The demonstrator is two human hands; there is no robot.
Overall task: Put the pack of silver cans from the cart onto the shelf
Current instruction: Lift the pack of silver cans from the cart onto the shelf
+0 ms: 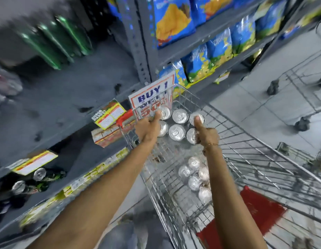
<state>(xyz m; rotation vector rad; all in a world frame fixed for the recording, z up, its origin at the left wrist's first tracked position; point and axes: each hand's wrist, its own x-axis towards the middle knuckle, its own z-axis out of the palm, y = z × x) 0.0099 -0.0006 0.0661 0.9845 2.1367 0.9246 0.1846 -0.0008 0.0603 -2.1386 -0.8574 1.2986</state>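
Note:
A pack of silver cans [178, 124], two rows of three seen from above, sits over the far end of the wire shopping cart [249, 159]. My left hand [147, 128] grips the pack's left side, thumb on a can top. My right hand [206, 134] grips its right side, thumb up on the far right can. Whether the pack rests on the cart floor or hangs lifted I cannot tell. A second pack of silver cans [196, 177] lies lower in the cart, partly behind my right forearm. The grey metal shelf [53, 112] stands to the left, its wide board mostly bare.
A "BUY 1" sign [152, 97] hangs at the cart's far rim. Green bottles [55, 38] stand on the upper shelf; cans [28, 180] and yellow price tags line the lower one. Blue snack bags [210, 58] fill the shelving ahead. Another cart [303, 83] stands at right.

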